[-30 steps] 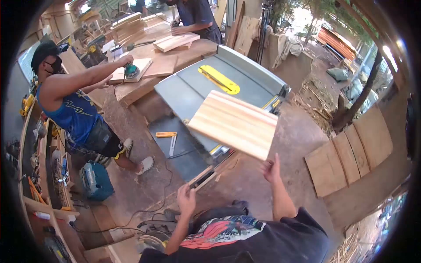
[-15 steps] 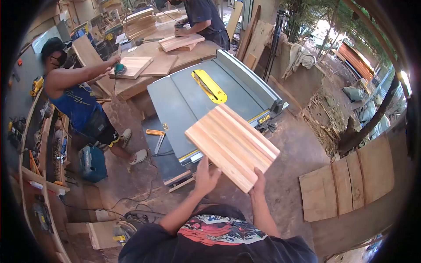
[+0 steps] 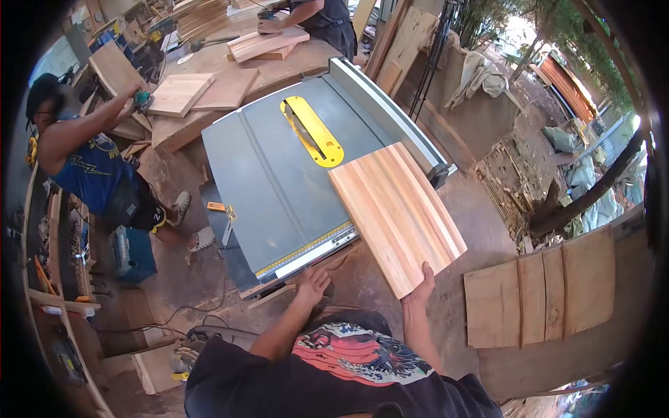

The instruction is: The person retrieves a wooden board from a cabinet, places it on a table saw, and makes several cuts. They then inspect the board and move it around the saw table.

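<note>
A striped laminated wooden board (image 3: 401,216) lies partly over the right front part of the grey table saw (image 3: 258,167), its near end sticking out past the saw's front edge. My right hand (image 3: 419,287) grips the board's near corner, thumb on top. Off the board, my left hand (image 3: 313,284) is near the saw's front rail, fingers apart and holding nothing. Beyond the board's far left corner is the yellow insert (image 3: 312,132) with the blade slot. The saw's fence (image 3: 390,115) runs along the right side.
At the left a person (image 3: 90,167) holds a green sander near boards on a wooden workbench (image 3: 279,73). Another person (image 3: 327,24) works at the back. A square (image 3: 226,226) lies left of the saw. Plywood panels (image 3: 543,292) stand at the right.
The board has moved right and come down toward the saw top. My left hand has let go of it and dropped back; my right hand still grips it. The left person's sander is off the board.
</note>
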Action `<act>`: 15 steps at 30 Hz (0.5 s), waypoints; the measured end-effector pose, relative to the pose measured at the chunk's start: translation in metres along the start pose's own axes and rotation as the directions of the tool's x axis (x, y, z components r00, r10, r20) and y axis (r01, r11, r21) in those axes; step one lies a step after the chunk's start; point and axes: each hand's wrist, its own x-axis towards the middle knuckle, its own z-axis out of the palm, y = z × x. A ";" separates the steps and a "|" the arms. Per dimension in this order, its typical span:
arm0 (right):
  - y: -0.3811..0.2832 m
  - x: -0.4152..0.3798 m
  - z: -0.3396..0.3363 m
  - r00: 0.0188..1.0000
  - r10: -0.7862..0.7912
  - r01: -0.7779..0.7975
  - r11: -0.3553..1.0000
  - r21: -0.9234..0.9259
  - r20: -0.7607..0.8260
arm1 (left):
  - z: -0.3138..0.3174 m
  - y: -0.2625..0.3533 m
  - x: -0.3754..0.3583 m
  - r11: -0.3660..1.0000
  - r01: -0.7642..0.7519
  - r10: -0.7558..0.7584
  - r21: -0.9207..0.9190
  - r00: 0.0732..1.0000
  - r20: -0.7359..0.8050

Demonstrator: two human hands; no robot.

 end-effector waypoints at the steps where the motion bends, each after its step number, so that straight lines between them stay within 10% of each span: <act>1: 0.001 0.000 0.002 1.000 0.003 -0.003 1.000 0.002 0.000 | 0.005 0.010 0.007 0.967 0.006 -0.038 -0.256 0.992 -0.122; 5: 0.001 0.007 -0.002 0.998 0.046 -0.047 0.999 -0.019 -0.033 | 0.038 0.035 0.016 0.782 -0.121 -0.025 -0.611 0.974 -0.224; 9: -0.017 0.010 -0.006 0.975 0.218 -0.217 0.976 -0.022 0.052 | 0.044 0.019 0.005 0.829 -0.106 -0.017 -0.548 0.977 -0.214; 11: -0.024 0.010 -0.009 0.978 0.202 -0.201 0.979 -0.022 0.045 | 0.050 0.002 -0.011 0.968 -0.115 0.072 -0.224 0.979 -0.190; 15: -0.038 0.007 -0.007 0.967 0.255 -0.255 0.967 0.008 0.000 | 0.037 -0.010 -0.018 0.926 -0.150 0.057 -0.346 0.962 -0.265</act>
